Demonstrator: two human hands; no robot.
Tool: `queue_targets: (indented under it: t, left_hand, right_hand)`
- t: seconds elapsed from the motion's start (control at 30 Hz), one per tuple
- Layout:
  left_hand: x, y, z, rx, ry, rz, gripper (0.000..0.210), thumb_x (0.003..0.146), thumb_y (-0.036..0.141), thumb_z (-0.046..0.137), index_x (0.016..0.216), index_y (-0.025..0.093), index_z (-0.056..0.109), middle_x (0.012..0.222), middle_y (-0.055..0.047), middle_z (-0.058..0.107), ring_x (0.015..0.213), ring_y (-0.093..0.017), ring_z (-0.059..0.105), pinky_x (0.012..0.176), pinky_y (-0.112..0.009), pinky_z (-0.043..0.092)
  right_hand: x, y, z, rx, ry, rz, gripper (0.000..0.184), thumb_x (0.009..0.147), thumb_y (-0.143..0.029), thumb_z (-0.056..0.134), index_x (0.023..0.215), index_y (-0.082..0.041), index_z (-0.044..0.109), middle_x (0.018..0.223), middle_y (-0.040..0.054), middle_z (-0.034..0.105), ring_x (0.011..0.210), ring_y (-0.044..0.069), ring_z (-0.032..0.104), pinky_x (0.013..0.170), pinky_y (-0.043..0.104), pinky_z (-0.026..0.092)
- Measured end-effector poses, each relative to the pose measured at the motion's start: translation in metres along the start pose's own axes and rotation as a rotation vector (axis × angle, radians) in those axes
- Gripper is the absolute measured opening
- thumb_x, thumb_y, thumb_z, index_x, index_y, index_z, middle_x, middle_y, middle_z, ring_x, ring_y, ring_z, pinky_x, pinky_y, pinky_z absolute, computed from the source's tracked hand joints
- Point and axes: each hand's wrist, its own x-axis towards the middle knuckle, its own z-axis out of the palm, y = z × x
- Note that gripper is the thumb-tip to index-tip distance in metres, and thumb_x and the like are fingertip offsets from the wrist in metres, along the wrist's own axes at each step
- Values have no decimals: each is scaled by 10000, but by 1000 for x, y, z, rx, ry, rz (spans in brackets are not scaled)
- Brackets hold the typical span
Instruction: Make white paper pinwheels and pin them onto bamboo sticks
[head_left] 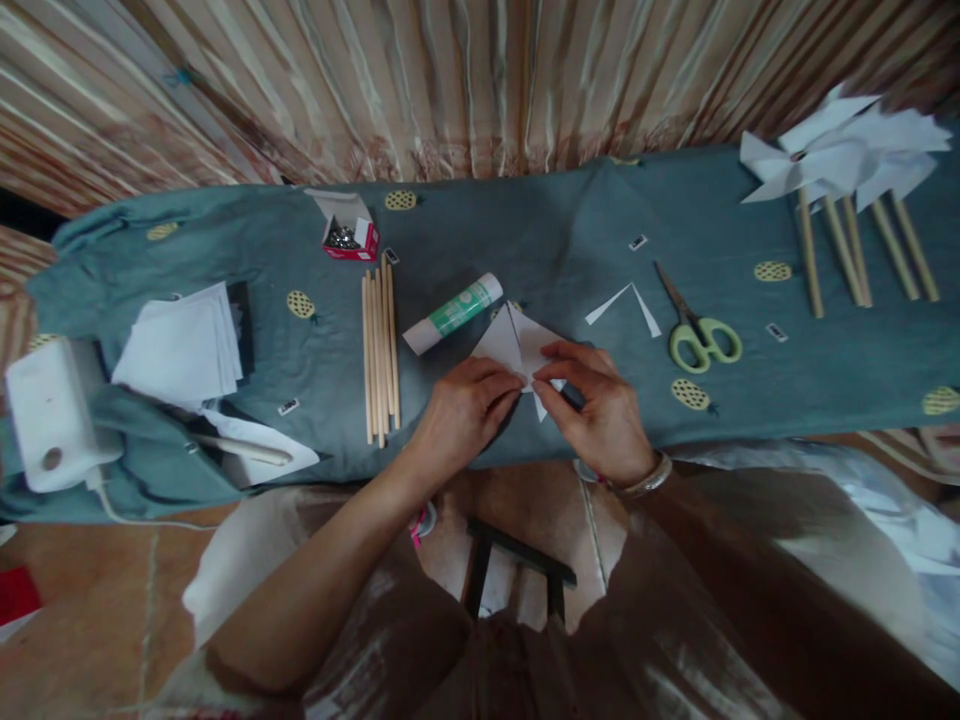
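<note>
A white sheet of paper, cut with slits from its corners, lies at the table's front edge between my hands. My left hand pinches it near the middle from the left, fingers closed. From the right, my right hand pinches the paper close to the same spot with thumb and fingertips. Just behind my left hand lies a green and white glue stick. Right of the paper are two thin paper slivers and scissors with green handles.
Several wooden sticks lie left of the glue stick. Behind them stands a red box of small metal pieces. A paper stack and a white device with a cable are far left. Paper pinwheels on sticks lie far right.
</note>
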Motion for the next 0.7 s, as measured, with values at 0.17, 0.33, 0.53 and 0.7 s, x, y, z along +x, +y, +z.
queue_targets:
  t: [0.17,0.33,0.53,0.7]
  left_hand:
    - [0,1,0,11,-6,-13,162,940,180,559,979,156,714,930,-70,718,873,-167,676,789,-292,557]
    - [0,0,1,25,-3,-27,161,939,190,566,980,164,720,923,-67,718,859,-167,680,776,-290,559]
    - [1,0,2,24,25,-6,154,935,177,571,955,139,719,904,-73,720,843,-166,674,770,-286,555]
    - [1,0,2,24,25,-23,162,941,192,565,949,154,721,918,-70,721,845,-163,678,773,-288,557]
  right_hand:
    - [0,1,0,-10,-2,-11,78,891,-219,600,878,-232,676,1124,93,693,1062,269,633,961,473,503]
    - [-1,1,1,-27,-6,-13,82,892,-220,597,882,-237,677,1137,89,690,1070,269,631,968,475,501]
    - [-1,1,1,-35,0,-27,106,896,-214,589,927,-231,689,1142,91,690,1082,273,630,980,472,503]
    - [-3,0,0,-48,-25,-60,267,933,-178,480,1085,-231,693,1212,104,659,1137,281,603,1013,492,489]
